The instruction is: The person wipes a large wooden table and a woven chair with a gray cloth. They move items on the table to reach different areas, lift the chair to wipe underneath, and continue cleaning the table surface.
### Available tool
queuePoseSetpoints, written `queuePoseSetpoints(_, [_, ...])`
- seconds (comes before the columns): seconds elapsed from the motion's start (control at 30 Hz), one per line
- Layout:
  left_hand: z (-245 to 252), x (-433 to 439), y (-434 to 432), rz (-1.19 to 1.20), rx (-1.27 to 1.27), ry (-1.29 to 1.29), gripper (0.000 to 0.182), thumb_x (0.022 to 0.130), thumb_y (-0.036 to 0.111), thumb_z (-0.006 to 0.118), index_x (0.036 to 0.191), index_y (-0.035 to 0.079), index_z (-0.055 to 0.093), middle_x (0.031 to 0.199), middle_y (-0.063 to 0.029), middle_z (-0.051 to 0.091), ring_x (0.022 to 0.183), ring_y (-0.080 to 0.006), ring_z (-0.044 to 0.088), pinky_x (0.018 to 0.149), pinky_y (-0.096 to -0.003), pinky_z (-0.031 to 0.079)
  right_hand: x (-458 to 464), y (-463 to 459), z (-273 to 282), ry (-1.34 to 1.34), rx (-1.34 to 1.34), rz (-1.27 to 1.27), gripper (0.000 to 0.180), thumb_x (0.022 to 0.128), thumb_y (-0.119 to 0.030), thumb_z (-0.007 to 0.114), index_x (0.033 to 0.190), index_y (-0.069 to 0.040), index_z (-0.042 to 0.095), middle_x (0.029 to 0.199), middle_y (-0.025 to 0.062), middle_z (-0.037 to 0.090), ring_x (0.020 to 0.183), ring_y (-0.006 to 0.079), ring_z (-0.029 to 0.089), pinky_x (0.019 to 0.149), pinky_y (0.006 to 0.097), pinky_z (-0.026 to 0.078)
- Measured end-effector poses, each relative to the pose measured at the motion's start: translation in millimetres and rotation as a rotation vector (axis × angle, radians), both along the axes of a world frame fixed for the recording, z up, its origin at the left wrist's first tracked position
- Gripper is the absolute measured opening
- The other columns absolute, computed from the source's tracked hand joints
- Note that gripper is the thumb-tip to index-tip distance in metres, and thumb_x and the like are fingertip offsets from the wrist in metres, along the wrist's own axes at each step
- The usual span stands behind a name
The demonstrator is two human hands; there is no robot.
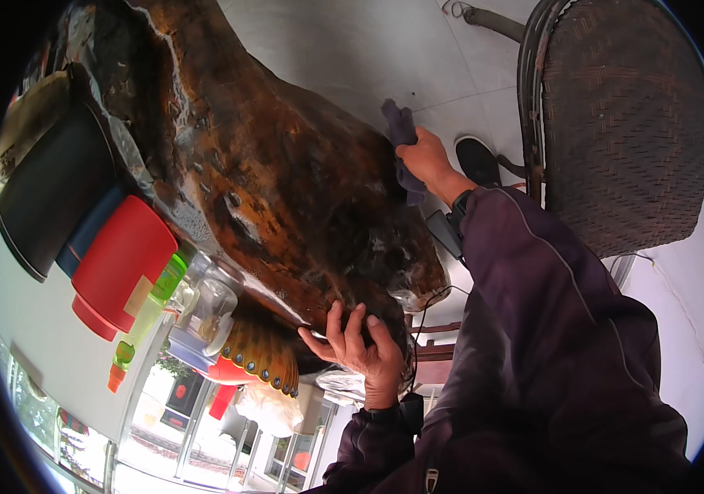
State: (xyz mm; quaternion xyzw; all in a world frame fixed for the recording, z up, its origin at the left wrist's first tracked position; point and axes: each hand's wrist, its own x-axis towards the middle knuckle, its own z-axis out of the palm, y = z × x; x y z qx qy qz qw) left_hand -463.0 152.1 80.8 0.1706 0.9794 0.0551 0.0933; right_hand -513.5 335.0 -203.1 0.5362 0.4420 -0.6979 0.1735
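A big, glossy brown root-wood table with an irregular edge and pale cracks runs from the upper left to the middle. My right hand grips a bunched dark purple-grey cloth beside the table's right edge. The cloth hangs out above and below the fist. Lower down, my left hand rests its spread fingertips on the near end of the wood and holds nothing. Dark purple sleeves cover both arms, with a dark band at each wrist.
A dark woven chair stands at the right, with a dark shoe beside it. Past the table's left edge are a red container, a black one, a green spray bottle and clear plastic containers. A thin black cable hangs near my left hand.
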Motion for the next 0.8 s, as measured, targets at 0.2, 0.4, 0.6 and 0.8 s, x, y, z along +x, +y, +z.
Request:
queuePoseSetpoints(0.2, [-0.9, 1.7, -2.3, 0.000, -0.020, -0.011, 0.020, 0.090, 0.010, 0.066, 0.109, 0.011, 0.073, 0.142, -0.0085, 0.062, 0.157, -0.0439, 0.014, 0.125, -0.0593, 0.006, -37.2, 14.2, -10.3, 0.104, 0.110, 0.123, 0.036, 0.087, -0.011, 0.070, 0.121, 0.000, 0.069, 0.100, 0.0126, 0.072, 0.094, 0.0231, 0.067, 0.083, 0.0382, 0.051])
queuePoseSetpoints(0.4, [-1.6, -0.5, 7.1, -0.007, -0.030, 0.047, 0.019, 0.083, 0.008, 0.066, 0.101, 0.012, 0.073, 0.126, -0.0100, 0.067, 0.139, -0.0300, 0.048, 0.127, -0.0654, 0.008, -115.5, 44.8, 17.2, 0.298, 0.067, 0.204, 0.038, 0.088, -0.016, 0.070, 0.124, -0.003, 0.069, 0.103, 0.0128, 0.072, 0.101, 0.0248, 0.067, 0.090, 0.0395, 0.050])
queuePoseSetpoints(0.6, [0.9, -0.9, 5.6, -0.015, -0.047, 0.032, 0.019, 0.084, 0.010, 0.068, 0.102, 0.014, 0.074, 0.129, -0.0079, 0.066, 0.139, -0.0313, 0.048, 0.126, -0.0663, 0.008, -183.5, 46.1, 35.3, 0.501, -0.028, 0.012, 0.035, 0.089, -0.012, 0.067, 0.123, -0.002, 0.069, 0.106, 0.0121, 0.072, 0.100, 0.0240, 0.066, 0.091, 0.0382, 0.051])
queuePoseSetpoints(0.8, [4.6, -1.7, 4.7, 0.000, -0.031, -0.020, 0.018, 0.085, 0.009, 0.068, 0.101, 0.015, 0.073, 0.129, -0.0070, 0.065, 0.144, -0.0357, 0.041, 0.127, -0.0647, 0.007, -141.5, 45.3, 17.9, 0.448, 0.038, 0.184, 0.034, 0.089, -0.010, 0.066, 0.122, -0.001, 0.069, 0.106, 0.0110, 0.072, 0.102, 0.0246, 0.065, 0.093, 0.0386, 0.050])
